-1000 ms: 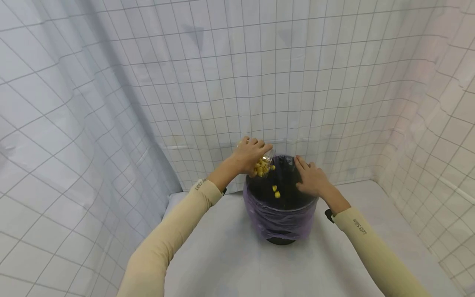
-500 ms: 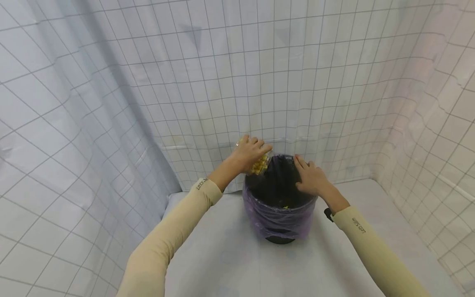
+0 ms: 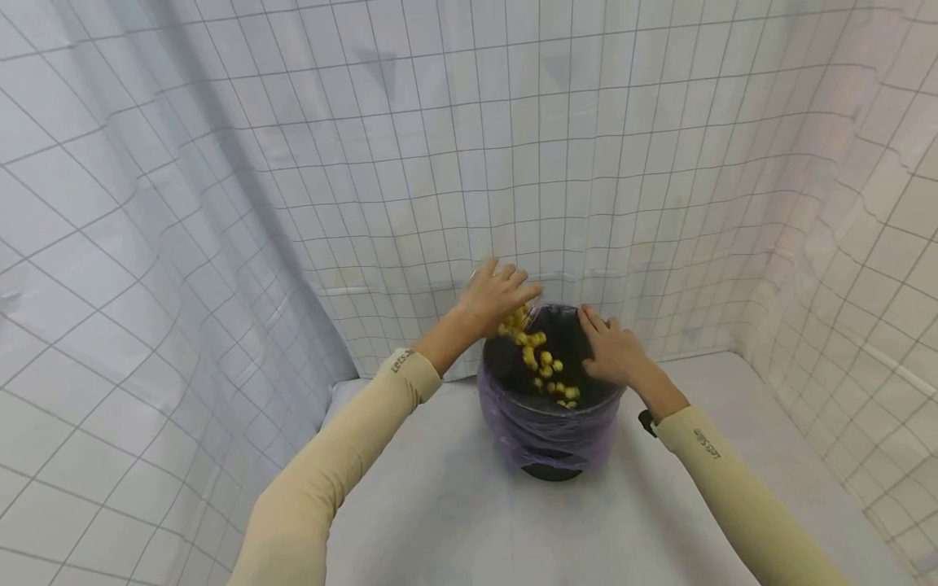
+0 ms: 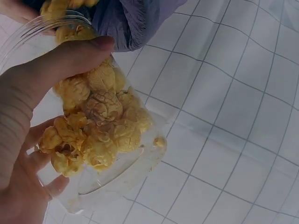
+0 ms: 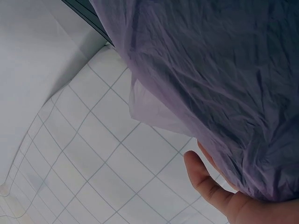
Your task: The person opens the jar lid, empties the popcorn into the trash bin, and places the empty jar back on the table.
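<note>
Gridded curtains (image 3: pixel 557 163) back the bin (image 3: pixel 553 473); the left hand (image 3: pixel 494 299) grips a tilted jar (image 4: pixel 110 182) at its eleven o'clock, popcorn (image 3: pixel 546 358) spilling in — over-tipping could scatter pieces past the rim (image 3: pixel 535 409); the right hand (image 3: pixel 615 352) rests loosely spread at three o'clock.

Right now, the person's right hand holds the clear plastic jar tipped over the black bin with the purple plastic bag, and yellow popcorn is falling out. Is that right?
Not quite: the left hand holds the clear plastic jar, as the head view shows. It is tipped over the black bin with the purple plastic bag, and yellow popcorn is falling out.
</note>
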A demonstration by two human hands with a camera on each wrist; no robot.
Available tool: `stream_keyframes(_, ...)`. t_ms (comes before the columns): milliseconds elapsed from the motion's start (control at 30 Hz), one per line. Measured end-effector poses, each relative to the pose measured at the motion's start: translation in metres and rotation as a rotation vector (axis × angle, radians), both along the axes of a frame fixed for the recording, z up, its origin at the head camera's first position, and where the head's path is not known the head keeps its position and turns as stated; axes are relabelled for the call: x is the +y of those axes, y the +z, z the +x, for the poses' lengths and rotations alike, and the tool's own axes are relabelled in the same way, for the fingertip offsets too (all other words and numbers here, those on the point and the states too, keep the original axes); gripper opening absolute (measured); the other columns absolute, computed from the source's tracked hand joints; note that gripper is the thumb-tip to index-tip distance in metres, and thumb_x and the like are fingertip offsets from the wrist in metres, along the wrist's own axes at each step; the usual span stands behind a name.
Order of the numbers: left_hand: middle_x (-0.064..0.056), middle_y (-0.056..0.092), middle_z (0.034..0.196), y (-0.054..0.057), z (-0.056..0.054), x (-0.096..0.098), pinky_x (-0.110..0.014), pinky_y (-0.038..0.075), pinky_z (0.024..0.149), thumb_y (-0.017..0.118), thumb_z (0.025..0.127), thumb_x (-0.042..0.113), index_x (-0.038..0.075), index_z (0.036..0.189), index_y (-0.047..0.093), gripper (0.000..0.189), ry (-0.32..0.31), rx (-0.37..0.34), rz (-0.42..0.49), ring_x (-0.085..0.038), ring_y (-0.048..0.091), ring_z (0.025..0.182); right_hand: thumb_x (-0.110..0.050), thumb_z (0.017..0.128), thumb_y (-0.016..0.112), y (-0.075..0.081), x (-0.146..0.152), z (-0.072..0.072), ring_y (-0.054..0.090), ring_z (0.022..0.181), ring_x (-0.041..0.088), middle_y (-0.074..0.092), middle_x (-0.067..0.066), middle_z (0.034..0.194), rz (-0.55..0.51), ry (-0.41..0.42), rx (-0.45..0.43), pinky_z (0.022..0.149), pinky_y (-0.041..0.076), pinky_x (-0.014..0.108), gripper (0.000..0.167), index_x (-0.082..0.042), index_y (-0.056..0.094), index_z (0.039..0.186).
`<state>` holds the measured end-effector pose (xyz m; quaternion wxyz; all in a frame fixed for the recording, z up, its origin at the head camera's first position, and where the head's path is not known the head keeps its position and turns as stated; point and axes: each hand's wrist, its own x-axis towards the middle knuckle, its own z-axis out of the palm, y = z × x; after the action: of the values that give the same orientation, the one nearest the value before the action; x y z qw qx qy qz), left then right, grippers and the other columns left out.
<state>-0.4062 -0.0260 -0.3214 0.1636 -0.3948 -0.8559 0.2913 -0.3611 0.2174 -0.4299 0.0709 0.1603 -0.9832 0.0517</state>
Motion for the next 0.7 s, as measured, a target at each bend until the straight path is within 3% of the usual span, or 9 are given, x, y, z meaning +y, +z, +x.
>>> stream_keyframes(233, -0.006, 0.053, 0.146, 0.0018, 0.0030, 0.0056, -0.056, 0.034, 0.123, 0.086, 0.085, 0.023, 0.028, 0.150, 0.038, 0.081, -0.052, 0.069, 0.015, -0.029, 0.051, 0.138, -0.023, 0.088, 0.070, 0.0005, -0.0002, 0.0012, 0.053, 0.124, 0.050, 0.027, 0.023, 0.168, -0.009, 0.004, 0.015, 0.083, 0.054, 0.058, 0.091, 0.007, 0.023, 0.161)
stream_keyframes(500, -0.005, 0.048, 0.150, 0.0024, 0.0044, 0.0092, -0.057, 0.029, 0.126, 0.091, 0.079, 0.038, 0.031, 0.152, 0.034, 0.093, -0.057, 0.174, -0.049, -0.028, 0.043, 0.144, -0.024, 0.090, 0.070, -0.0001, -0.0003, 0.0002, 0.052, 0.126, 0.050, 0.024, 0.023, 0.169, 0.008, -0.005, -0.003, 0.084, 0.054, 0.058, 0.092, 0.006, 0.021, 0.161)
stream_keyframes(700, -0.004, 0.052, 0.147, 0.0019, 0.0024, 0.0100, -0.055, 0.032, 0.125, 0.084, 0.088, 0.029, 0.031, 0.145, 0.040, 0.072, -0.117, 0.260, -0.010, -0.027, 0.047, 0.141, -0.025, 0.090, 0.070, -0.0008, 0.0008, -0.0017, 0.051, 0.127, 0.051, 0.024, 0.023, 0.170, 0.015, -0.004, 0.003, 0.086, 0.055, 0.059, 0.092, 0.006, 0.020, 0.162)
